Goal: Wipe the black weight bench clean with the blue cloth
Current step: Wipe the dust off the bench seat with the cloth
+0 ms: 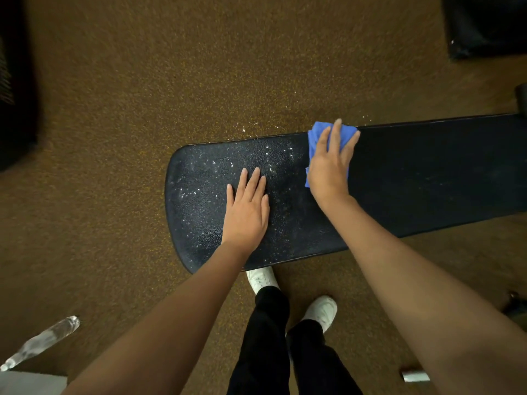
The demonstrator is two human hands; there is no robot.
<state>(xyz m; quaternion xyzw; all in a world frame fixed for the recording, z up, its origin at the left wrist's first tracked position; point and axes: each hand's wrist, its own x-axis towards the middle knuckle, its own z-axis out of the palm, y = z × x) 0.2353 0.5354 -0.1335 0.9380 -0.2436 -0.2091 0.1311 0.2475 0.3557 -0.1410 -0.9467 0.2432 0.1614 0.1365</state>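
The black weight bench (413, 178) runs from the middle of the view to the right edge. Its rounded left end is speckled with white droplets, while the part to the right looks dark and plain. My right hand (329, 163) lies flat on the blue cloth (318, 135), pressing it against the bench near the far edge. The cloth shows above and to the left of my fingers. My left hand (246, 208) rests palm down, fingers apart, on the speckled left part of the bench, holding nothing.
Brown speckled carpet (142, 95) surrounds the bench, with white specks on it just beyond the far edge. My white shoes (261, 277) stand at the near side. A clear plastic bottle (42, 342) lies at the bottom left. Dark equipment (484, 24) sits at the top right.
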